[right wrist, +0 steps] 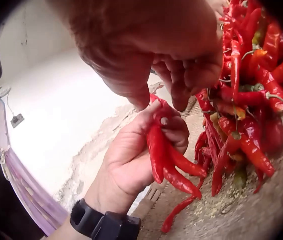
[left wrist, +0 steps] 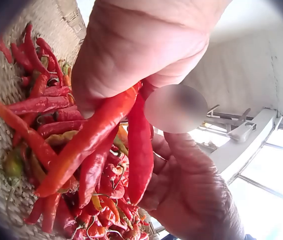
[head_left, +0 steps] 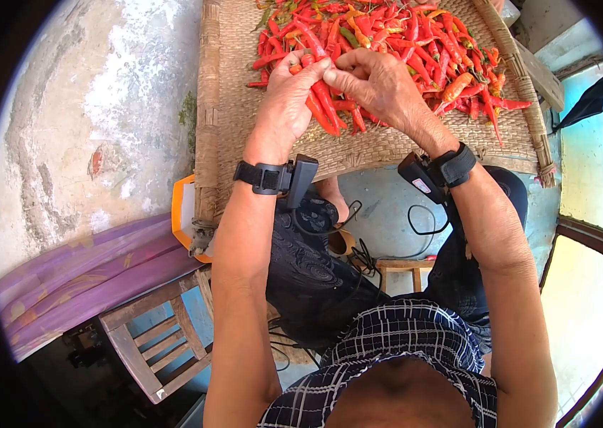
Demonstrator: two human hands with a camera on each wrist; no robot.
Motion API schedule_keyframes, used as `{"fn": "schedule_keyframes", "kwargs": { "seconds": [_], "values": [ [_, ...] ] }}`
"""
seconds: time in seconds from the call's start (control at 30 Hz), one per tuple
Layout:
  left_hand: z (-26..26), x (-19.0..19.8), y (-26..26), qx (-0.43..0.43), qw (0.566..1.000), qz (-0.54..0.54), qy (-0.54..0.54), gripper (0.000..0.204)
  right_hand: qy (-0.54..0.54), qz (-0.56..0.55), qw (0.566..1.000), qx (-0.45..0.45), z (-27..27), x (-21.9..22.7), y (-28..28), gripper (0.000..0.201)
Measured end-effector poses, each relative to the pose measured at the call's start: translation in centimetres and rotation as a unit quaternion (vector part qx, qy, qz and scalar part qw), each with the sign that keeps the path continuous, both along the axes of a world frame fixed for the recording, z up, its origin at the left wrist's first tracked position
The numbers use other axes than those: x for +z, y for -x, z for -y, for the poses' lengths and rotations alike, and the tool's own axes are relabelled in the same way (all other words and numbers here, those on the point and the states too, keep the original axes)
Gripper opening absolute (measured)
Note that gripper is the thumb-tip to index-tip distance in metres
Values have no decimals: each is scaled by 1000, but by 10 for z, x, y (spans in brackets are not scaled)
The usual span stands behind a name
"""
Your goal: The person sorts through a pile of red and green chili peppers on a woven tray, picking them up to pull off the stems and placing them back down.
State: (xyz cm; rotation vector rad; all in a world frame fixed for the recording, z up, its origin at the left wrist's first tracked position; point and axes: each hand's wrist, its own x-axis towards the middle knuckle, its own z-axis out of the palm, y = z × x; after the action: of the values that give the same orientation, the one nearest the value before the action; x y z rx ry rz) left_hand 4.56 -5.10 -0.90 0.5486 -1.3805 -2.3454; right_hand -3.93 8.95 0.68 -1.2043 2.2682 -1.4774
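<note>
In the head view the left hand (head_left: pixel 281 103) grips several long red peppers (head_left: pixel 324 103), their tapered ends pointing down past its fingers. The right hand (head_left: pixel 385 84) meets it at the peppers' upper ends, thumb and bent fingers close together. In the left wrist view smooth red peppers (left wrist: pixel 94 145) hang from the left hand (left wrist: pixel 141 45), with the right hand (left wrist: pixel 191 190) beyond. The right wrist view shows the right hand (right wrist: pixel 131 45) above the left hand (right wrist: pixel 131 157), its fingertips around the top of the held peppers (right wrist: pixel 174 175); stems there are hard to make out.
A large pile of red peppers (head_left: pixel 451 53), with some orange and green ones, lies on a woven tray (head_left: pixel 233 143). At the left are a stained wall (head_left: pixel 66 128), purple cloth (head_left: pixel 101 267) and a wooden chair (head_left: pixel 130 357). Black cables (head_left: pixel 365 260) hang below the tray.
</note>
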Motion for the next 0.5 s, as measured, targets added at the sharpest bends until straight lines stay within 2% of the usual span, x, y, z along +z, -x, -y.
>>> {"fn": "schedule_keyframes", "kwargs": {
  "seconds": [0.1,0.13,0.2,0.23,0.27,0.33,0.37,0.4,0.43,0.47,0.5],
  "values": [
    [-5,4,0,-5,1000,-1,3,24,64,174,980,67,4,-18,0,39],
    [-6,5,-1,-12,1000,2,6,22,64,174,980,67,3,-15,2,39],
    [0,8,-4,-15,1000,17,19,22,-21,58,998,2,0,-7,9,36],
    [3,9,-5,-17,999,33,32,23,13,11,999,-29,3,-10,11,34],
    [6,9,-6,-17,999,32,32,23,14,11,999,-29,2,-12,13,34],
    [11,5,-8,-2,1000,26,10,28,24,-51,993,-108,0,-11,15,34],
    [14,3,-9,-19,1000,17,8,28,24,-51,993,-108,0,-9,14,34],
    [14,-1,-8,-19,1000,17,8,28,24,-22,997,-68,0,-7,11,35],
    [9,-1,-5,-3,1000,9,19,28,24,9,999,-29,1,-5,7,37],
    [3,0,-2,12,999,2,30,28,24,9,999,-29,2,-5,2,37],
    [-2,0,-2,18,999,6,30,27,-7,36,999,17,2,-7,-5,37]
  ]
}}
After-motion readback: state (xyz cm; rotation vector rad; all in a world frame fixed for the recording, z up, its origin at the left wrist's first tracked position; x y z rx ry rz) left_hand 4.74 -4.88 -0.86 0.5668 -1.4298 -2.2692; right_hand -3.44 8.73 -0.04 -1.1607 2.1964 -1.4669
